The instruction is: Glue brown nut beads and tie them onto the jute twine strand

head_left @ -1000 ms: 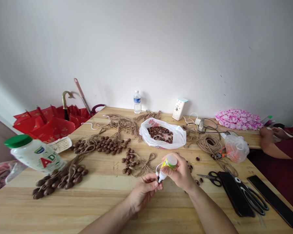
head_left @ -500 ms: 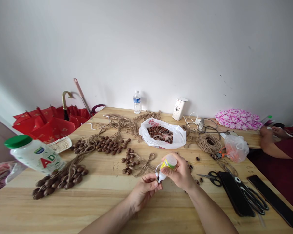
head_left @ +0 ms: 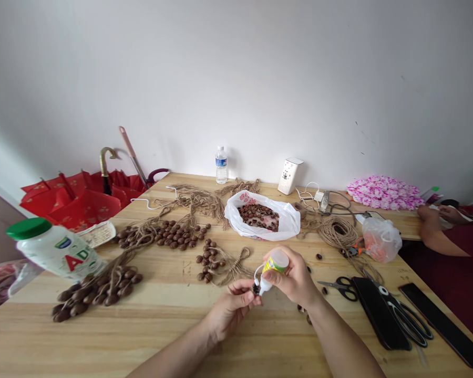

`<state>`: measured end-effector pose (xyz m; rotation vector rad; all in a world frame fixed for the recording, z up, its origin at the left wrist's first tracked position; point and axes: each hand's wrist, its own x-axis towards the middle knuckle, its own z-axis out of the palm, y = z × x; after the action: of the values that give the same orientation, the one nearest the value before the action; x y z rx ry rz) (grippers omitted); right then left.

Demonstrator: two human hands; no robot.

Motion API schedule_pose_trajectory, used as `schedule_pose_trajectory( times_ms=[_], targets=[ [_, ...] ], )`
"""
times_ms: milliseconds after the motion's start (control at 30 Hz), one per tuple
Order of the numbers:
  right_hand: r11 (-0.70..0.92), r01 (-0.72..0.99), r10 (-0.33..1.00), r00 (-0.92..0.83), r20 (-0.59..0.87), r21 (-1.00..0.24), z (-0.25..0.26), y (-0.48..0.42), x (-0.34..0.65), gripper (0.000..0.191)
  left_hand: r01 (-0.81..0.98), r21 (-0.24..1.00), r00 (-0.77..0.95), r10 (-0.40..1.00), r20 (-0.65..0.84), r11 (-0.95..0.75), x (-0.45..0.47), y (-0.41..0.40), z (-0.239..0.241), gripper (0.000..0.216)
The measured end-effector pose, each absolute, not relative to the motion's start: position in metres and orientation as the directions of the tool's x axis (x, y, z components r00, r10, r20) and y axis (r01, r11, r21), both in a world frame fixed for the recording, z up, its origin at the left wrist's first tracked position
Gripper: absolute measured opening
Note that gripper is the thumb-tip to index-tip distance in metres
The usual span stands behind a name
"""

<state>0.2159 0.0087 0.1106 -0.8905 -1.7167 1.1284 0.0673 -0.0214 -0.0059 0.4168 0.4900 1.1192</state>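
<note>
My left hand [head_left: 233, 308] pinches a small brown nutshell [head_left: 256, 289] between thumb and fingertips. In my right hand [head_left: 297, 281], a small white glue bottle [head_left: 276, 261] with a yellow-green label is gripped nozzle down. Its tip is at the right side of the shell, close to my left fingertips; whether they touch, I cannot tell. Beyond my hands lies a cluster of brown nuts tied with twine [head_left: 236, 265]. A white plastic bag [head_left: 289, 223] behind it holds many shell pieces. Loose shells [head_left: 308, 319] lie partly hidden by my right forearm.
Left are a green-capped bottle [head_left: 63, 251] and bunches of nuts on twine [head_left: 96, 291]. Scissors [head_left: 345, 287], larger scissors [head_left: 408, 315], a black phone [head_left: 378, 312] and a twine coil [head_left: 338, 232] lie right. A water bottle [head_left: 221, 165] stands behind. Another person's arm [head_left: 437, 233] rests far right.
My right hand has shifted slightly right with the glue bottle, so the nozzle has moved to the shell's right side. More of the shell shows; my left hand has barely moved.
</note>
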Motion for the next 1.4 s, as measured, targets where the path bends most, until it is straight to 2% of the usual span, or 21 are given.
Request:
schedule_pose_trajectory(
  times_ms=[1033, 1400],
  targets=[
    [0.269, 0.061, 0.91, -0.342, 0.233, -0.961, 0.1067, 0.0114, 0.2147, 0.033, -0.725, 0.58, 0.365, 0.921, -0.135, 0.371, 0.068, -0.0234, -0.0071, 0.025],
    [0.308, 0.073, 0.913, -0.305, 0.273, -0.949, 0.1088, 0.0107, 0.217, 0.034, -0.742, 0.553, 0.425, 0.904, -0.048, 0.378, 0.0674, -0.0252, -0.0105, 0.021]
  ],
)
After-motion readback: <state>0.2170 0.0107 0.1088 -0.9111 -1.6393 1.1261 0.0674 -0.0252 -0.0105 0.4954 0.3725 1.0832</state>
